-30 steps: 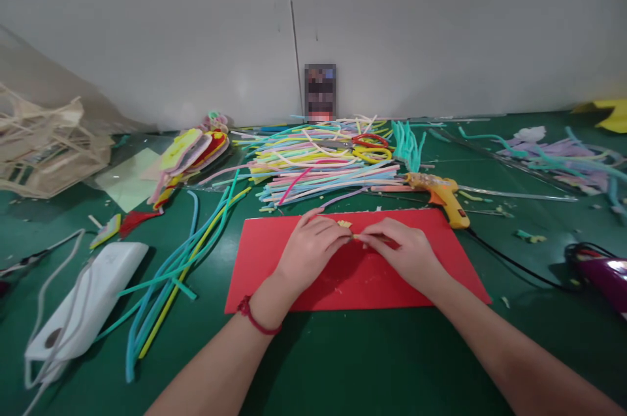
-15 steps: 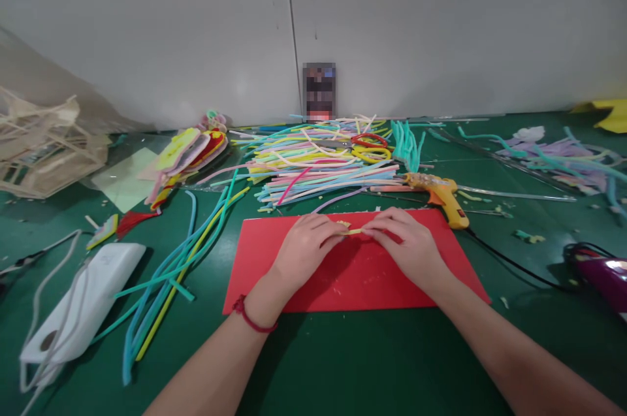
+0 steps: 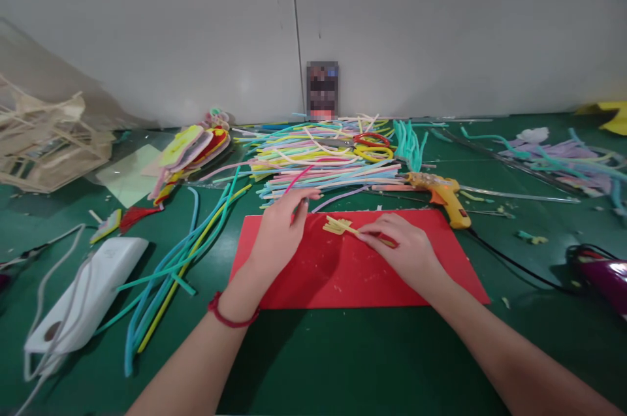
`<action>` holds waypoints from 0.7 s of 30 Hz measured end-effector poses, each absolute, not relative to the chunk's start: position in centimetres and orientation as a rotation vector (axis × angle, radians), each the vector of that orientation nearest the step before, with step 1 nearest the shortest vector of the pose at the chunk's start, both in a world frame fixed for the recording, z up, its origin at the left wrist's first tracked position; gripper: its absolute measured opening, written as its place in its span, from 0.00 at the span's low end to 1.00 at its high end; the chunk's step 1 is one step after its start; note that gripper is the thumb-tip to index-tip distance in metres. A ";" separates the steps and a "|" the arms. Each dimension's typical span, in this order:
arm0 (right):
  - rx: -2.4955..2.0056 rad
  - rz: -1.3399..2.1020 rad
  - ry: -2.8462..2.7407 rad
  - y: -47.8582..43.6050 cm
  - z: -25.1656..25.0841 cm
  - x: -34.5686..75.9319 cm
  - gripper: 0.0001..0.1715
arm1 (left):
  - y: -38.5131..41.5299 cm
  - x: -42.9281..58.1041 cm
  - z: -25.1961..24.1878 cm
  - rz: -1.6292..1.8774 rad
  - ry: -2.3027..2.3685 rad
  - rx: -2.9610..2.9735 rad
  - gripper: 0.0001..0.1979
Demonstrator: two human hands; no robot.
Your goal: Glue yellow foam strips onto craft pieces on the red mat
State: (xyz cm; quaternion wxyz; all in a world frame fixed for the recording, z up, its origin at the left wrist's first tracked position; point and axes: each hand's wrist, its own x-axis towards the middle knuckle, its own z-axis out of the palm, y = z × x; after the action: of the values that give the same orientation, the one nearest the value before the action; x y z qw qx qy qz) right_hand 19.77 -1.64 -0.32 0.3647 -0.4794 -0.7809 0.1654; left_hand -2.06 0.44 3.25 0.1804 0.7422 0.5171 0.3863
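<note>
A red board (image 3: 343, 279) lies on the green table, with short pale yellow pieces (image 3: 336, 226) near its back middle. My right hand (image 3: 399, 243) pinches a thin yellow strip (image 3: 353, 231), whose far end reaches over those pieces. My left hand (image 3: 281, 226) is raised above the board's back left part, thumb and fingers apart, and nothing shows between them. It is near the pile of coloured fuzzy sticks (image 3: 333, 177). Red and yellow scissors (image 3: 373, 148) rest on that pile.
A yellow glue gun (image 3: 447, 200) lies right of the pile, its cord running right. At left are a white device (image 3: 93, 298) with a cable, and blue and yellow sticks (image 3: 166, 272). A phone (image 3: 322, 91) leans on the wall.
My left hand has let go of the yellow strip and moved left and up, its fingers now apart. My right hand still holds the strip, and the pale yellow pieces are uncovered.
</note>
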 end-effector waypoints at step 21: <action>-1.247 0.450 -2.174 -2.3 -0.7 18.9 0.08 | 2.6 -1.8 -0.8 1.106 1.359 1.882 0.10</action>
State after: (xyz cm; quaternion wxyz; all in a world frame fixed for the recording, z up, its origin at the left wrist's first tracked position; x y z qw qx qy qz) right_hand 18.88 -2.31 -0.72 0.2934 -0.4681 -0.8163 0.1689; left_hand -1.83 2.58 -0.77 0.2810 0.7024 0.5072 0.4127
